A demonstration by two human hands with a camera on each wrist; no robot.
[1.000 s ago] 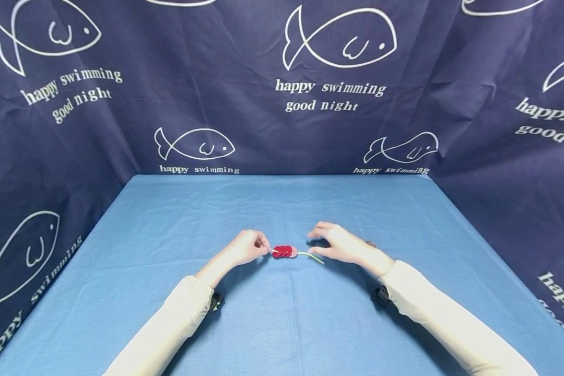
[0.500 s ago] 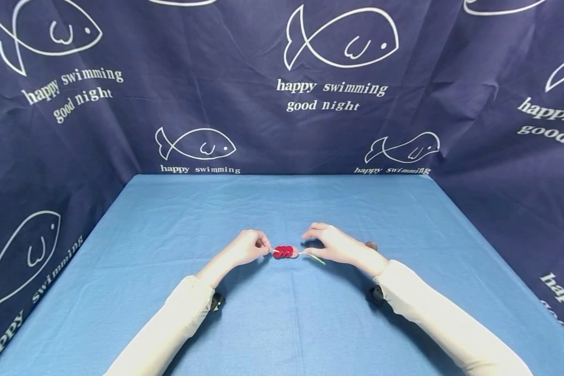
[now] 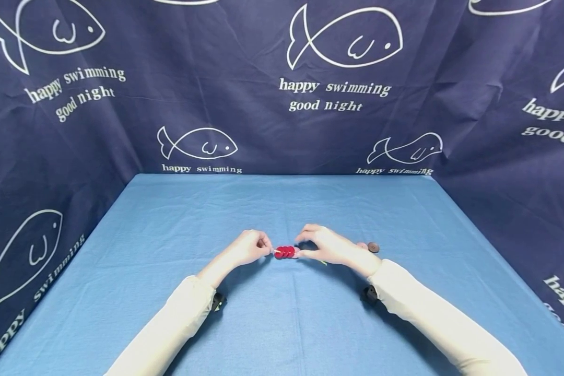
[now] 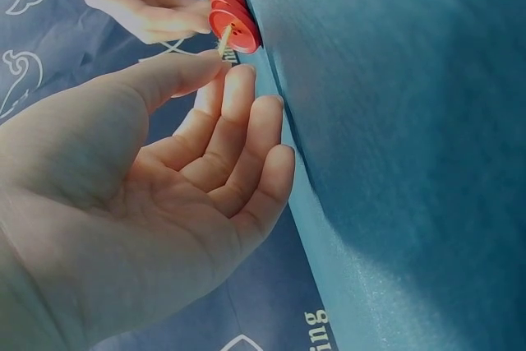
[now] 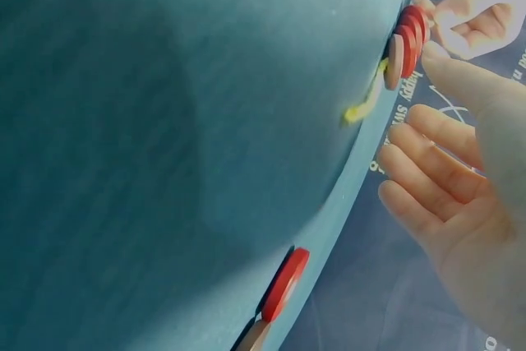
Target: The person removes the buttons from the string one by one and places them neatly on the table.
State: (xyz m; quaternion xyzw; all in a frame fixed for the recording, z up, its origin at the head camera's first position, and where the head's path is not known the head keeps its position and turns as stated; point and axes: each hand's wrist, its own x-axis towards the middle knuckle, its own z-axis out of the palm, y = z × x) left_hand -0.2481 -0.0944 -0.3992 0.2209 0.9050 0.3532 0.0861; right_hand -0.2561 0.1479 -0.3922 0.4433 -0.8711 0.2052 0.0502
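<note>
The left hand (image 3: pixel 251 246) pinches the cord (image 4: pixel 224 39) beside the red buttons (image 3: pixel 286 252) strung on it. The right hand (image 3: pixel 326 245), loosely curved, has moved in to the pink button (image 5: pixel 394 62), so both hands now flank the row; farther right, a brown button (image 3: pixel 373 247) is uncovered.

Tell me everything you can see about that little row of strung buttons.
The row of strung buttons shows three glossy, plastic-looking red discs and one pinkish button at its right end, leaning in an overlapping line low over the blue cloth; contact is unclear. A pale, yellow-tipped cord runs through, emerging from a hole in the leftmost button. The left hand pinches the cord's left end; the right hand is at the pinkish end, perhaps touching.
</note>
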